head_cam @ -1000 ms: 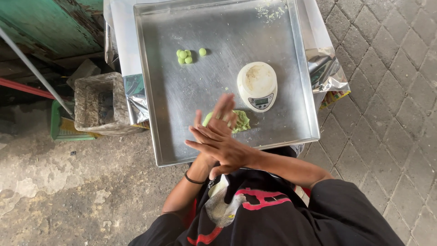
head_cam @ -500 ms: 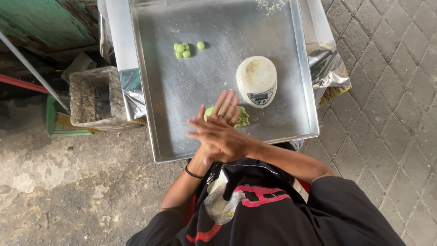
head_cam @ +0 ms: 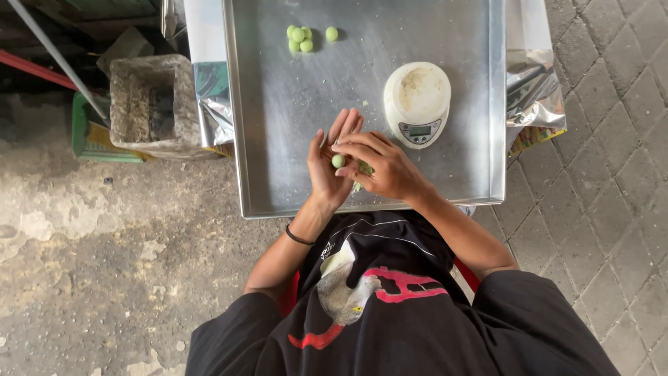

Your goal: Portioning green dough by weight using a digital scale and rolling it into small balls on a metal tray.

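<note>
Nearest the camera, over the front edge of the tray [head_cam: 278, 139], the two hands meet. Left hand [head_cam: 327, 163] is held flat and open, palm turned up and inward, fingers straight and close together, a dark band on its wrist. On that palm sits a small green ball [head_cam: 338, 161]. Right hand [head_cam: 386, 167] curves over it from the other side, fingers loosely bent, fingertips [head_cam: 346, 154] touching the ball; neither hand clamps it, it rests between palm and fingertips.

Just under the right hand, a lump [head_cam: 364, 168] of the same green stuff shows on the tray, mostly hidden by the fingers.

Judging by its smooth round look and the crumbs on the metal, the ball is soft dough: very light, easily dented, likely a little tacky. It should be carried on the open palm or picked up with two or three fingertips around its middle, with almost no squeeze; a hard pinch would flatten it or leave marks.

Beyond the hands, to the right, stands a round white scale [head_cam: 417, 101], its platform dusted and bare, well apart from the ball.

At the far end of the tray lie more balls [head_cam: 300, 38], a tight cluster touching each other and one just beside them.

Left of the tray stands a rough grey block [head_cam: 149, 104], with crumpled foil [head_cam: 212, 97] between them.
</note>
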